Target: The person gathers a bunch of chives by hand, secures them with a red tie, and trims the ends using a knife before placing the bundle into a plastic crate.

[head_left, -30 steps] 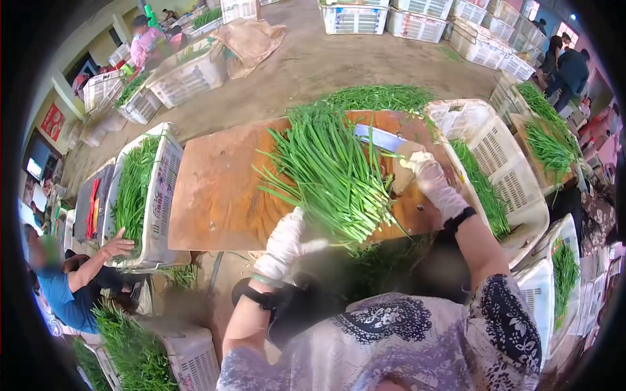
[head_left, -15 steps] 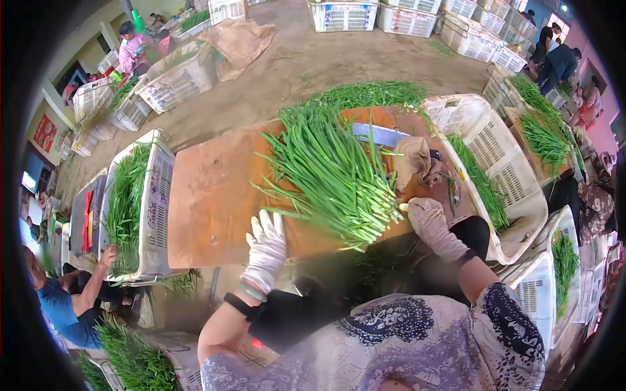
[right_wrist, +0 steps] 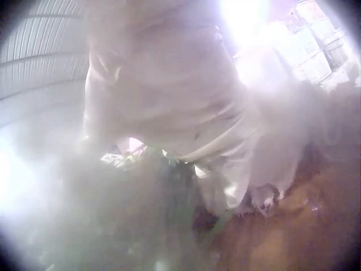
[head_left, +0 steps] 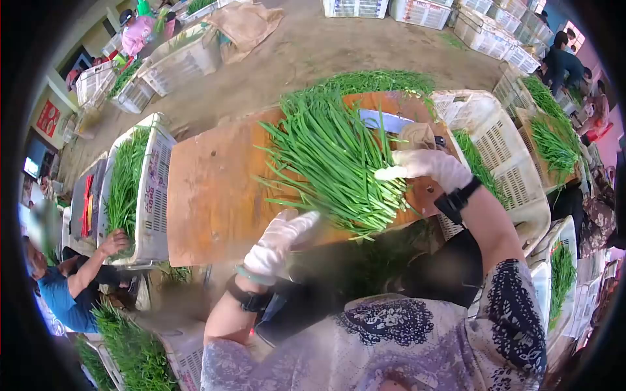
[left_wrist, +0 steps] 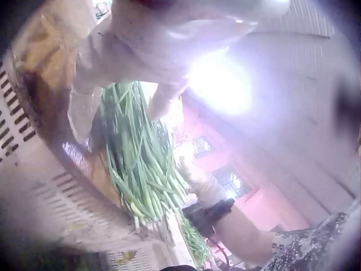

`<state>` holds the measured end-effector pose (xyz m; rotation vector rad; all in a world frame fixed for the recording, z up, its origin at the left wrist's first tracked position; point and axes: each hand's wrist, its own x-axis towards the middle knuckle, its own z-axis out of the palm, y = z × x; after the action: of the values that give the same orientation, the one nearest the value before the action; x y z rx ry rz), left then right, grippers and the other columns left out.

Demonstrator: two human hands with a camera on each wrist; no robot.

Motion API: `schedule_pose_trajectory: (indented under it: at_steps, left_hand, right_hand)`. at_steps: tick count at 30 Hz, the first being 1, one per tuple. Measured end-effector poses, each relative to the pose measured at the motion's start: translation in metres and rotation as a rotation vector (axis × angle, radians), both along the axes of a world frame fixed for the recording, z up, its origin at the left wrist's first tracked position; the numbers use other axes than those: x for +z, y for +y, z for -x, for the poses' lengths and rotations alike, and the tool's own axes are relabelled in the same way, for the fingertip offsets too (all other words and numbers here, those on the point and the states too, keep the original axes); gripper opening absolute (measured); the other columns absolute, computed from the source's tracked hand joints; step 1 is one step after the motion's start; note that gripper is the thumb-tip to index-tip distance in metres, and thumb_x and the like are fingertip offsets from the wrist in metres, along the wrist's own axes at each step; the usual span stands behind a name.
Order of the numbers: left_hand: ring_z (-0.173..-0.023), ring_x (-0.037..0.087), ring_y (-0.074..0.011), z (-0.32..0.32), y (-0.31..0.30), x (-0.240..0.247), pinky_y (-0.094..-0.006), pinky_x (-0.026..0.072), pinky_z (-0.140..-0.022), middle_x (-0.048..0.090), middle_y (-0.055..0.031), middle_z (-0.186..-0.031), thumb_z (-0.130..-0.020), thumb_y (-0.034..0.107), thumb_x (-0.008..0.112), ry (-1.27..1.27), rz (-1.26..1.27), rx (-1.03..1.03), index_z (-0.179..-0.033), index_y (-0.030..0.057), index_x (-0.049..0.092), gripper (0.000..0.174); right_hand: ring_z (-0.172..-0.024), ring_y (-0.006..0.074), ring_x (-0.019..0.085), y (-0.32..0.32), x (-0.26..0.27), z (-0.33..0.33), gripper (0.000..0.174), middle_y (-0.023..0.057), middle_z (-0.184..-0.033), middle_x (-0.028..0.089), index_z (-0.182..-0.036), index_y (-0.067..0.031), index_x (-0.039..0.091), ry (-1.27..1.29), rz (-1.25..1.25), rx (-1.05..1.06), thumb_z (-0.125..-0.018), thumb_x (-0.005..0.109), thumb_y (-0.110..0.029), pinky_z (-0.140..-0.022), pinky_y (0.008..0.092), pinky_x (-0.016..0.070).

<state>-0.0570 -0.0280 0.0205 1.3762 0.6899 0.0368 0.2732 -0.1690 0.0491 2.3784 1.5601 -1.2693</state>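
A spread pile of long green stalks (head_left: 332, 156) with pale cut ends lies on the wooden board (head_left: 208, 195). The gloved left hand (head_left: 277, 244) is at the board's near edge, left of the pale ends, fingers extended and holding nothing visible; the left wrist view shows its fingers spread beside the stalks (left_wrist: 138, 152). Over the pale ends at the pile's right side, the gloved right hand (head_left: 430, 167) reaches with fingers extended; whether it touches them is unclear. A wide knife blade (head_left: 385, 121) and a brown cloth (head_left: 417, 135) lie behind it.
More greens (head_left: 375, 81) lie along the board's far edge. White crates stand at left (head_left: 153, 189) and right (head_left: 499, 146), both with greens. A person in a blue shirt (head_left: 65, 296) sits at left, one hand at the left crate.
The right hand has moved from the board's near right edge up over the pale ends. The left hand, earlier with fingers spread upward, now angles toward the right. The view has shifted slightly.
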Motion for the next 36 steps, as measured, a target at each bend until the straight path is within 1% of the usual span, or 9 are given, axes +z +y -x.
schedule_pose_trajectory:
  at_steps: [4, 7, 11, 17, 22, 24, 30, 33, 36]
  left_hand:
    - [-0.092, 0.065, -0.0204, -0.027, 0.0, -0.018, -0.0331, 0.0516, -0.084, 0.068, -0.0102, -0.099, -0.09, 0.029, 0.066, -0.082, 0.348, 0.208, -0.114, -0.0006, 0.062, 0.038]
    - [-0.094, 0.065, -0.0186, -0.065, -0.022, -0.008, -0.0319, 0.0504, -0.087, 0.068, -0.0103, -0.109, -0.091, 0.023, 0.065, -0.459, 0.572, 0.247, -0.115, 0.0019, 0.064, 0.032]
    - [-0.092, 0.064, -0.0161, -0.085, -0.008, -0.022, -0.0292, 0.0491, -0.085, 0.069, -0.0069, -0.107, -0.09, 0.021, 0.066, -0.308, 0.274, 0.316, -0.117, 0.0, 0.064, 0.034]
    - [-0.089, 0.065, -0.0177, -0.086, 0.025, -0.056, -0.0326, 0.0517, -0.08, 0.07, -0.0072, -0.104, -0.084, 0.014, 0.073, -0.121, 0.034, 0.364, -0.112, -0.0003, 0.065, 0.032]
    - [-0.099, 0.061, -0.0187, -0.1, 0.01, -0.064, -0.0319, 0.0506, -0.087, 0.064, -0.0083, -0.116, -0.078, -0.008, 0.072, -0.518, 0.215, 0.531, -0.13, -0.0002, 0.047, 0.058]
    - [-0.104, 0.061, -0.018, -0.068, 0.033, -0.064, -0.032, 0.0497, -0.086, 0.064, -0.0076, -0.117, -0.089, 0.027, 0.067, -0.307, 0.069, 0.372, -0.13, 0.002, 0.05, 0.05]
    - [-0.101, 0.062, -0.02, -0.062, 0.039, -0.016, -0.0335, 0.0472, -0.088, 0.065, -0.0084, -0.116, -0.085, 0.024, 0.072, -0.046, 0.041, 0.225, -0.125, 0.0049, 0.057, 0.047]
    - [-0.096, 0.064, -0.0186, -0.079, 0.034, -0.039, -0.0304, 0.0488, -0.086, 0.067, -0.01, -0.11, -0.085, 0.014, 0.07, -0.013, -0.01, 0.336, -0.118, 0.0023, 0.06, 0.037]
    - [-0.093, 0.064, -0.0208, -0.063, 0.043, -0.041, -0.0318, 0.0512, -0.082, 0.069, -0.0093, -0.102, -0.084, 0.009, 0.068, -0.132, 0.118, 0.288, -0.12, 0.0017, 0.057, 0.038]
  right_hand:
    - [-0.088, 0.0182, 0.059, 0.006, 0.034, 0.039, 0.1, 0.014, -0.103, 0.064, -0.129, 0.0052, 0.043, 0.25, 0.02, -0.099, -0.068, 0.071, -0.07, -0.082, 0.0298, 0.0453]
    - [-0.118, 0.0161, 0.052, 0.004, -0.041, 0.041, 0.092, 0.01, -0.132, 0.055, -0.145, -0.0007, 0.03, 0.859, -0.265, -0.221, -0.075, 0.082, -0.029, -0.097, 0.0286, 0.0418]
    - [-0.111, 0.0136, 0.056, -0.01, -0.029, 0.069, 0.067, 0.0074, -0.126, 0.059, -0.137, -0.0018, 0.044, 1.105, -0.414, -0.525, -0.079, 0.077, -0.011, -0.098, 0.0293, 0.042]
    - [-0.114, 0.0156, 0.055, -0.025, -0.01, 0.056, 0.076, 0.009, -0.126, 0.059, -0.139, -0.0035, 0.043, 0.809, -0.316, -0.499, -0.074, 0.082, -0.015, -0.097, 0.0297, 0.0421]
    - [-0.128, 0.0183, 0.044, -0.033, -0.023, 0.051, 0.085, 0.0126, -0.14, 0.047, -0.144, -0.0016, 0.034, 0.721, -0.361, -0.467, -0.077, 0.079, -0.028, -0.102, 0.0315, 0.04]
    - [-0.128, 0.0211, 0.043, -0.047, -0.039, 0.022, 0.086, 0.0151, -0.146, 0.04, -0.144, -0.0018, 0.035, 0.721, -0.271, -0.645, -0.082, 0.07, -0.05, -0.101, 0.0383, 0.0414]
    - [-0.089, 0.0117, 0.053, -0.015, -0.041, 0.033, 0.08, 0.0049, -0.105, 0.054, -0.136, -0.0067, 0.046, 0.747, -0.324, -0.73, -0.076, 0.076, -0.05, -0.095, 0.0368, 0.0396]
    - [-0.069, 0.0074, 0.047, 0.008, -0.09, 0.026, 0.07, -0.0026, -0.092, 0.052, -0.13, -0.0052, 0.048, 0.513, -0.296, -0.76, -0.075, 0.078, -0.038, -0.069, 0.0265, 0.0426]
    - [-0.073, 0.009, 0.051, -0.018, -0.087, 0.012, 0.057, 0.0017, -0.089, 0.055, -0.126, -0.0064, 0.05, 0.808, -0.437, -0.772, -0.077, 0.074, -0.022, -0.062, 0.0261, 0.041]
